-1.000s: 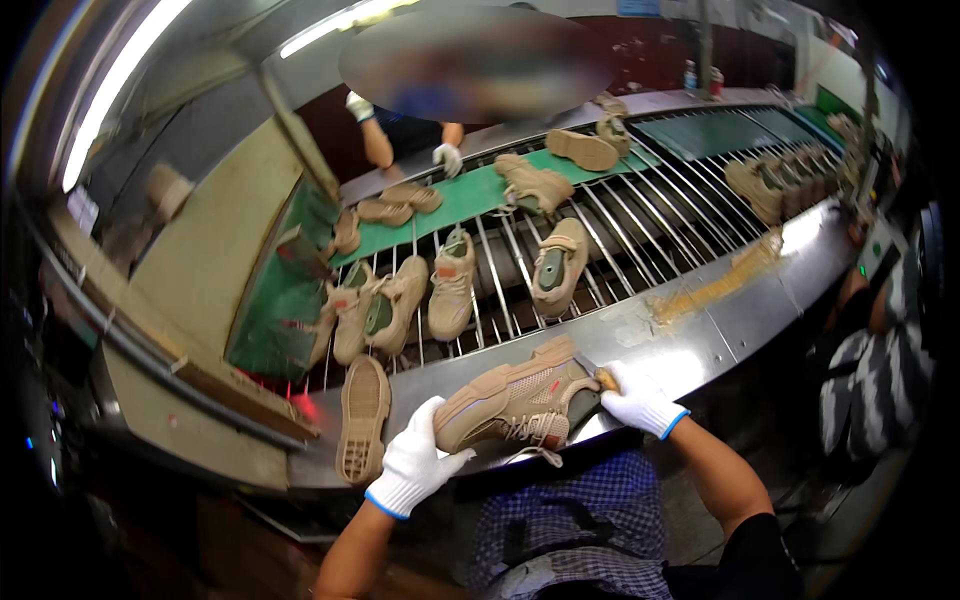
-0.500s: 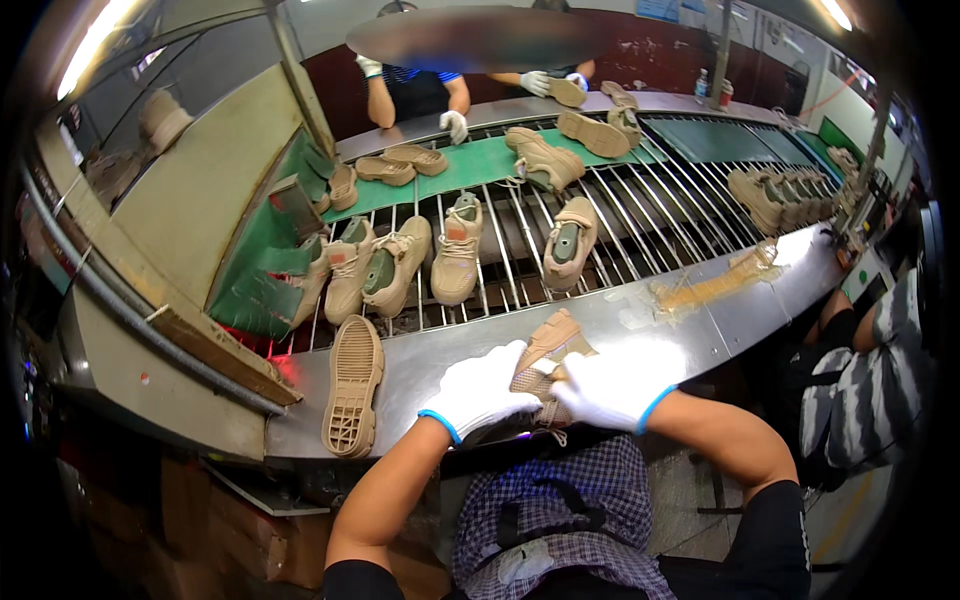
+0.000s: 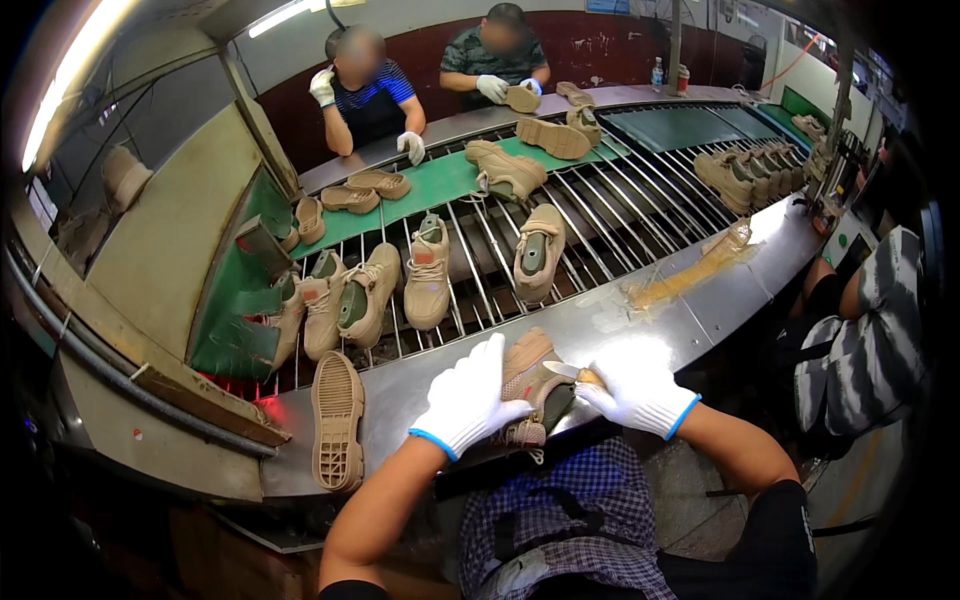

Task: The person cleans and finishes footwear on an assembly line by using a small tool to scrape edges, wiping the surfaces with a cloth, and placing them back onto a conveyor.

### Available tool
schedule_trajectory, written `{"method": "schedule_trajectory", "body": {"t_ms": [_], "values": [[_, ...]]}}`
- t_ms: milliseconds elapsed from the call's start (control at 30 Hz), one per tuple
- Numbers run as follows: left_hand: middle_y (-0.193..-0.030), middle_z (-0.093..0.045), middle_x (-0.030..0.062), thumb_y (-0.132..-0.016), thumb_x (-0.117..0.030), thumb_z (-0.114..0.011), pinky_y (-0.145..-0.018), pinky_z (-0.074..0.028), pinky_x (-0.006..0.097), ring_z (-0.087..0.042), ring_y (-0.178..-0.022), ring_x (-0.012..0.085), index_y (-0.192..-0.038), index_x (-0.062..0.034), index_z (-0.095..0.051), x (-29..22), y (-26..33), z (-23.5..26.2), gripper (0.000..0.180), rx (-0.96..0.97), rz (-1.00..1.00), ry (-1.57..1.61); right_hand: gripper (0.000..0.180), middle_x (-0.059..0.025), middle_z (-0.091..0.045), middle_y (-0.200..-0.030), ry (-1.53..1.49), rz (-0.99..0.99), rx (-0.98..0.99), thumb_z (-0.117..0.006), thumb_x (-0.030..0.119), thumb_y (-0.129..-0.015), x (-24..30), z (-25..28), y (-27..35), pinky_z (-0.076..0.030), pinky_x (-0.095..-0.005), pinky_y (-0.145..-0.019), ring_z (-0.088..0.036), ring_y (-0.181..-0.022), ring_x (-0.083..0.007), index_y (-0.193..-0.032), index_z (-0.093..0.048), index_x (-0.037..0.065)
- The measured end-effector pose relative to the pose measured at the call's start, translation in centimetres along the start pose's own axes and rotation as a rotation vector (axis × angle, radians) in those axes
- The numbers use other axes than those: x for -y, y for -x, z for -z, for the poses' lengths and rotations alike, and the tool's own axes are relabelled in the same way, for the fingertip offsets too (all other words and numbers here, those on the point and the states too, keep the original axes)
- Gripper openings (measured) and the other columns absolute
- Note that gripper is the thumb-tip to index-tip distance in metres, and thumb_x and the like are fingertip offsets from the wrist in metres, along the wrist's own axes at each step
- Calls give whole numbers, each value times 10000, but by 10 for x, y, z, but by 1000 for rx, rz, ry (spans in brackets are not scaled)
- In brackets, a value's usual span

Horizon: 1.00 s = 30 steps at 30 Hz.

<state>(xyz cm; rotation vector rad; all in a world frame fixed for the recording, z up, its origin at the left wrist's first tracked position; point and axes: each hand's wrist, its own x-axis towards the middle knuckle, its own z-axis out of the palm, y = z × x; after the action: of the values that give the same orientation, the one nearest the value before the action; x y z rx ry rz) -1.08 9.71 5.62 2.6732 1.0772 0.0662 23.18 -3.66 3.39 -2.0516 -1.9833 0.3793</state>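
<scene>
A tan lace-up shoe (image 3: 527, 362) lies on its side at the metal ledge in front of me, with its dark opening facing right. My left hand (image 3: 468, 393), in a white knit glove with a blue cuff, presses along the shoe's left side. Its thumb lies across the upper, gripping it. In my gloved right hand (image 3: 632, 388) is a small tool with a wooden handle and a flat pale blade (image 3: 560, 369), whose tip reaches the shoe. Left of my hands, a loose tan sole (image 3: 338, 420) rests tread up on the ledge.
Several tan shoes (image 3: 427, 275) stand on a metal rod rack (image 3: 590, 240) beyond the ledge (image 3: 690, 315). More soles (image 3: 350, 198) lie on a green strip (image 3: 440, 182). Two gloved people (image 3: 365, 105) sit across. Another person's striped clothing (image 3: 860, 340) is close at right.
My view has shifted, showing more of the people opposite. My hands have moved apart slightly; the left fingers have straightened, and the tool's blade now shows clearly against the shoe.
</scene>
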Motion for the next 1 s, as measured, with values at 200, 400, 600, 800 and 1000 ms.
{"method": "schedule_trajectory", "body": {"t_ms": [200,400,600,800,1000], "values": [[-1326,-672,275,-749,-622,-885,-939,-604,486,-735,-1121,427,-1556,23,-403,-14,-31,-16,1140,70,66,22,435,-97,-671,-780,-592,23,77,-559,445,-1096,-24,-60,-20,-551,-416,-655,-652,-672,-249,-1102,-683,28],[-1353,-647,250,-730,-486,-905,-1076,-528,482,-650,-1260,427,-1495,23,-469,2,-6,-17,1017,38,-301,38,325,44,-452,-631,-1474,-197,252,-522,364,-1128,-16,-57,-13,-341,-243,-429,-428,-501,-66,-1124,-649,65],[-1419,-609,210,-673,-254,-903,-1161,-447,595,-581,-1320,451,-1369,11,-634,-14,75,-43,792,-323,-542,142,413,-160,-610,-1221,347,-115,-462,-846,369,-839,-92,-73,-18,-557,-475,-894,-671,-950,-351,-1135,-704,119],[-1385,-615,82,-806,-223,-801,-1116,-488,484,-591,-1271,296,-1356,-139,-686,-17,96,-155,568,-770,-391,-252,315,-196,-727,-1167,-814,-52,3,-582,288,-1065,-43,-133,-33,-528,-447,-1038,-684,-1128,-357,-1177,-712,24],[-1284,-679,193,-633,-265,-950,-993,-572,505,-694,-1119,396,-1272,-55,-670,-5,70,-55,729,-834,-389,89,340,-210,-731,-1213,-729,112,-175,-495,264,-1135,31,-48,-45,-535,-375,-1043,-707,-1163,-320,-1285,-684,24]]}}
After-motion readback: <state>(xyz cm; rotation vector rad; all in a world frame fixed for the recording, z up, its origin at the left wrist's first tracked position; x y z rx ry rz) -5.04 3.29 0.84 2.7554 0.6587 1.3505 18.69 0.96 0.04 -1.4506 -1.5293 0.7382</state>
